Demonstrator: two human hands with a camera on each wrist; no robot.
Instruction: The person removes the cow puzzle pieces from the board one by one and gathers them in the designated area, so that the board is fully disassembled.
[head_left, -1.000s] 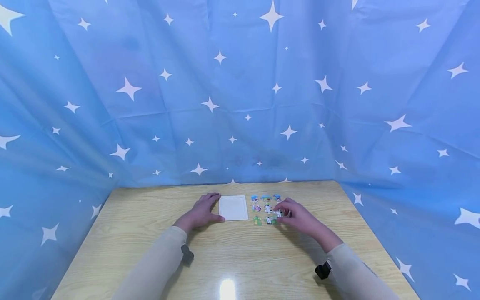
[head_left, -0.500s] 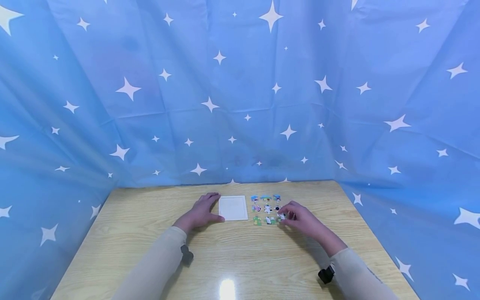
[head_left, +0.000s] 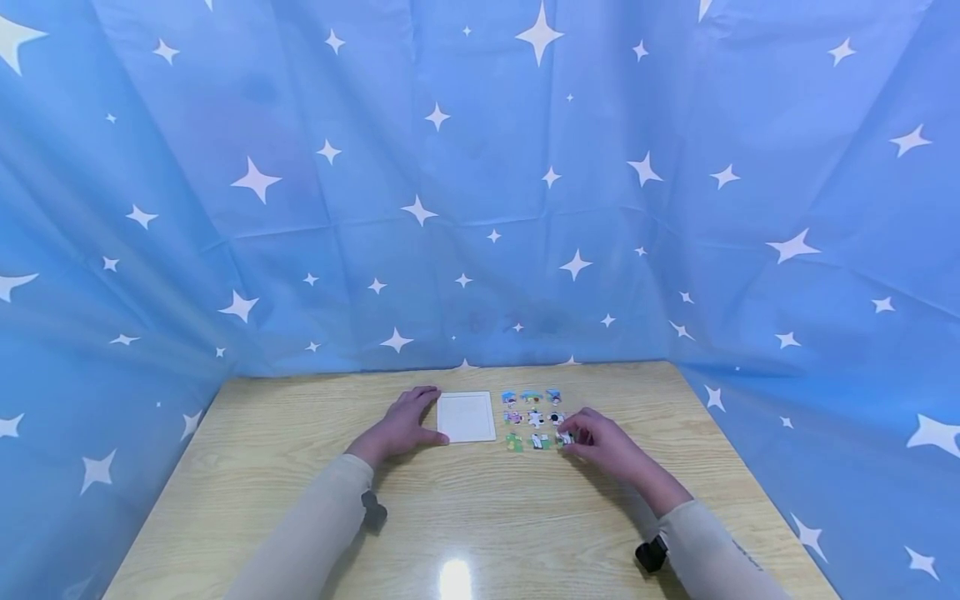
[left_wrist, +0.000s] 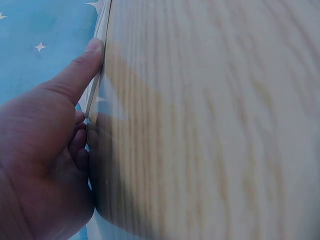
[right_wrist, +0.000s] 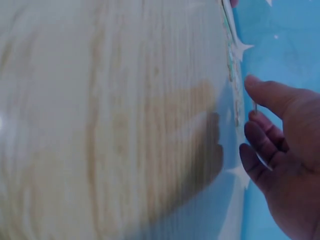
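Note:
Along its left side, a white square puzzle tray is held by my left hand. The thumb lies at the tray's near left corner and the fingers reach its far left corner. Just right of the tray, several colourful jigsaw pieces lie in spaced rows. My right hand is at the near right corner of these rows. Between its thumb and index finger it pinches a jigsaw piece, seen only as a thin edge in the right wrist view. The hand partly covers that piece.
A wood-grain table carries everything. Blue cloth with white stars hangs behind it and on both sides. Dark wrist cameras sit below both wrists.
My right hand has drawn slightly right and toward me with the piece, uncovering the right-hand piece of the middle row. The left hand and tray have stayed in place.

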